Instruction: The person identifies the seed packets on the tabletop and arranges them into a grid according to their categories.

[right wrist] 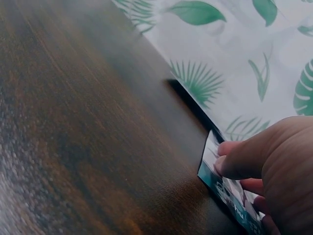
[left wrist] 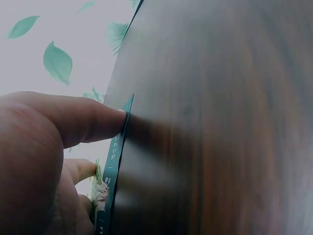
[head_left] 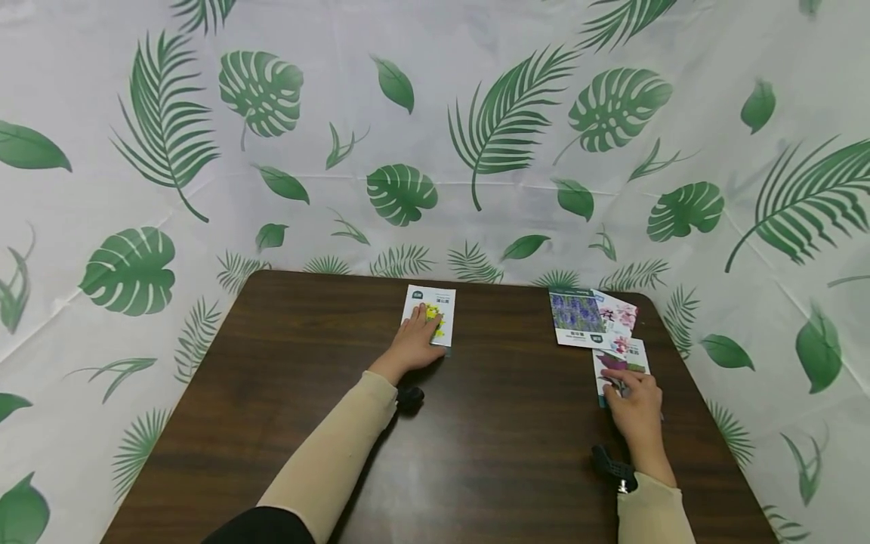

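Note:
My left hand (head_left: 412, 341) rests on a white card with yellow flowers (head_left: 443, 306) near the table's back edge. Seen from the left wrist, the thumb (left wrist: 93, 117) touches the card's teal border (left wrist: 113, 166), with other fingers on its face. At the right, my right hand (head_left: 637, 404) lies over a card with a purple flower (head_left: 639, 353). In the right wrist view, its thumb (right wrist: 239, 161) and fingers touch the printed face of that card (right wrist: 222, 188). Just beyond are a lavender card (head_left: 578, 317) and, partly beneath it, a pink blossom card (head_left: 621, 310).
Both hands work on a dark brown wooden table (head_left: 503, 423). Behind and beside it hangs a white cloth with green leaf prints (head_left: 435, 136). The cards at the right overlap and lie close to the table's right edge. Each wrist carries a black device (head_left: 410, 399).

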{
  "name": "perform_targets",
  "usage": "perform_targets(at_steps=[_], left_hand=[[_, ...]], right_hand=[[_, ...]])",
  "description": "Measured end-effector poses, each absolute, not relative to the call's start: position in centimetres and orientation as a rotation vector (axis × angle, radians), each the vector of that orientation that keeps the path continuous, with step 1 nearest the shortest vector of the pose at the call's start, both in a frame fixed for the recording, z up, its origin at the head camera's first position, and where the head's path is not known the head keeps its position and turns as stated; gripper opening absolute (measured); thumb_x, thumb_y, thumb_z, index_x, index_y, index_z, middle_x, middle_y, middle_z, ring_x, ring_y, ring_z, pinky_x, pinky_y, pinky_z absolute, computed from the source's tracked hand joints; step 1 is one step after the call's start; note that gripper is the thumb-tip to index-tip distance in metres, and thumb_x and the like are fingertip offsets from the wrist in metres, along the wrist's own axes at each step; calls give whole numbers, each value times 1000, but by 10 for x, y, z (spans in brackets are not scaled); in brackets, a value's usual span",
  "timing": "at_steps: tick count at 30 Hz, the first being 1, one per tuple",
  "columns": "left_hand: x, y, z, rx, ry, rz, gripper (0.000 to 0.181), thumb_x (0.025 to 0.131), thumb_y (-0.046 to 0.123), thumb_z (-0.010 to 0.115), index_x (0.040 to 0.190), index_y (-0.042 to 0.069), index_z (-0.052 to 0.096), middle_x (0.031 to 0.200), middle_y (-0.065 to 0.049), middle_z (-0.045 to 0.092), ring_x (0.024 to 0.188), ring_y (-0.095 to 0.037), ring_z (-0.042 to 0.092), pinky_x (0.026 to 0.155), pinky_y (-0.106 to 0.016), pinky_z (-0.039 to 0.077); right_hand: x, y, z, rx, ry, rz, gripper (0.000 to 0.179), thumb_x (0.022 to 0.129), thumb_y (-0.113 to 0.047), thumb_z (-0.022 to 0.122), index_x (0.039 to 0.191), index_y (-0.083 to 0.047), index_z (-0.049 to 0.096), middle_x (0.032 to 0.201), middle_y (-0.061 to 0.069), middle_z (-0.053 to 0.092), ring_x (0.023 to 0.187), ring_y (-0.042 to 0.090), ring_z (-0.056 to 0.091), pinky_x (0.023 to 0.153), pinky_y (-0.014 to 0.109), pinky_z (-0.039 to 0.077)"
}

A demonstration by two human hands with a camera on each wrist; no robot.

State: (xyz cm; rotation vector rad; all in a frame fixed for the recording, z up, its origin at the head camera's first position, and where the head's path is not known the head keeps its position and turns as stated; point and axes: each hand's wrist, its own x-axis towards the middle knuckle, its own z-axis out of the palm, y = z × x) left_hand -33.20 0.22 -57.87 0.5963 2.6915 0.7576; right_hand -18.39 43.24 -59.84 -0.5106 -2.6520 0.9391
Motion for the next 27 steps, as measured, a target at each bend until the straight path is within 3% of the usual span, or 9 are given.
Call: perform_targets(at_steps=[27], left_hand=[[-344,-85,-582,479,2709,830,83,108,38,64,175,9,25,182,-25,-6,172,-41,-6,139,-62,4]], right_hand=[[-184,433,-601,-460,-2630,932,28,97,-4,73,125,-1,79,137,32,54,133,57,42,102,67,34]])
